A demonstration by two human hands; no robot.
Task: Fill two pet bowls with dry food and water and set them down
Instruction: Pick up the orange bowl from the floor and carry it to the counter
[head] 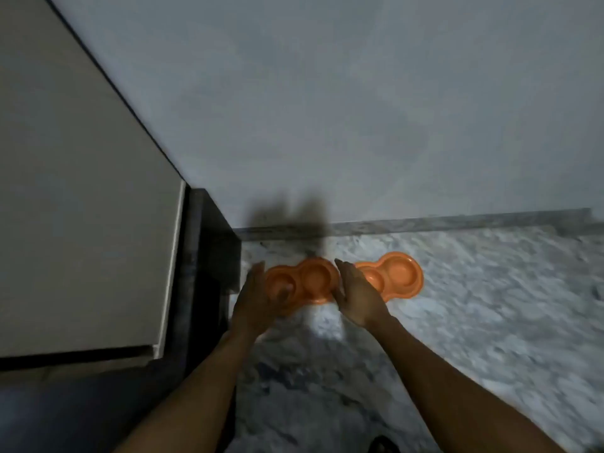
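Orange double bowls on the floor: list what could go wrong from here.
1. The left hand and right hand flank the near bowl; they look open, so lifting it by the ends alone could tip it.
2. The second bowl lies close beside it, easy to knock.
3. The dark cabinet base sits right by the left hand, leaving little room.

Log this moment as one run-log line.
stage: reaching for bowl | left hand: open at near orange double bowl | right hand: open, beside it | second orange bowl: on floor by wall | contents: unclear
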